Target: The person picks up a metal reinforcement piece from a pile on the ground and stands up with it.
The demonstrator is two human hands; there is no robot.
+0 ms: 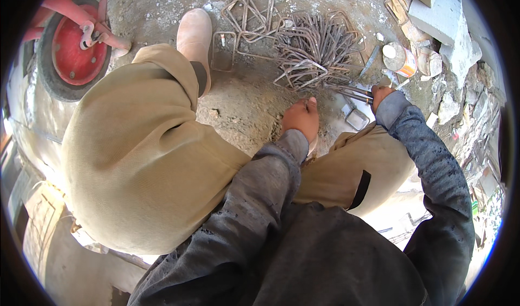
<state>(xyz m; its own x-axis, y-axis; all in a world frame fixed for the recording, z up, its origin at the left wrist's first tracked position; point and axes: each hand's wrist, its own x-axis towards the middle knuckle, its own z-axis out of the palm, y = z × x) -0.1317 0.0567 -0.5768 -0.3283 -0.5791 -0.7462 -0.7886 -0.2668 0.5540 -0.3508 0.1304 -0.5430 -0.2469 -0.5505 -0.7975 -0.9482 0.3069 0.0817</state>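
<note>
My left hand point(300, 120) is closed just below a tangled pile of bent steel rebar pieces point(311, 54); whatever it may hold is hidden. To the right, my right hand point(382, 97) grips dark metal rods point(352, 92) that run leftward to the pile's lower edge. A small squarish metal piece point(357, 119) lies between my hands on a pale patch of ground. Rectangular bent wire loops point(246, 18) lie loosely to the left of the pile.
A red-wheeled barrow point(76, 51) stands at upper left, beside my booted foot point(193, 37). At upper right are a plastic bottle point(395, 56) with an orange label, broken pale blocks point(436, 16) and rubble point(449, 108). My bent knees flank the dusty ground point(233, 111).
</note>
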